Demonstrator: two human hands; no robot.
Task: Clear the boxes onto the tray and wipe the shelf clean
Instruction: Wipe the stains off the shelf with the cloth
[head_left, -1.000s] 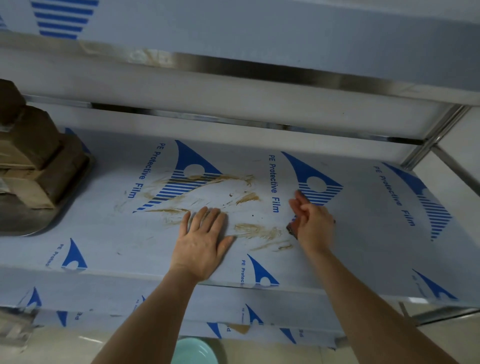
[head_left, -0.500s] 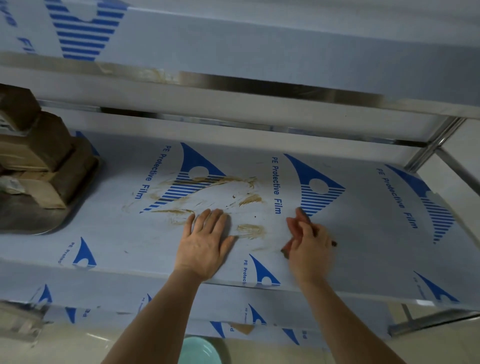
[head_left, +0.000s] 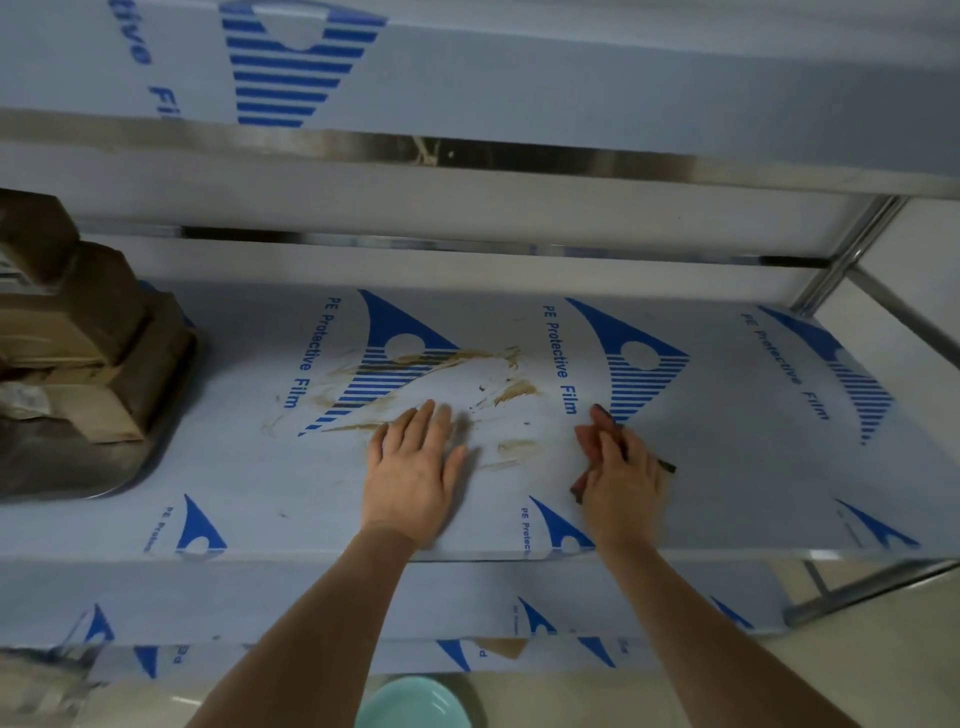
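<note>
The shelf (head_left: 727, 467), covered in white film with blue print, carries brown smears (head_left: 514, 389) around its middle. My left hand (head_left: 413, 467) lies flat on the film, fingers straight, just left of the smears. To the right of them, my right hand (head_left: 621, 478) grips a reddish cloth (head_left: 589, 441) against the shelf; the hand hides most of the cloth. Several brown cardboard boxes (head_left: 72, 338) are stacked on a metal tray (head_left: 67, 473) at the shelf's left end.
An upper shelf (head_left: 519, 93) with a steel front edge overhangs the work area. A steel post (head_left: 841, 254) stands at the back right. Another film-covered shelf (head_left: 260, 597) lies below. A pale green bowl (head_left: 413, 704) sits near the floor.
My right hand with the cloth has drawn back toward the front edge over the lower smears, which are now fainter. My left hand has stayed flat in place.
</note>
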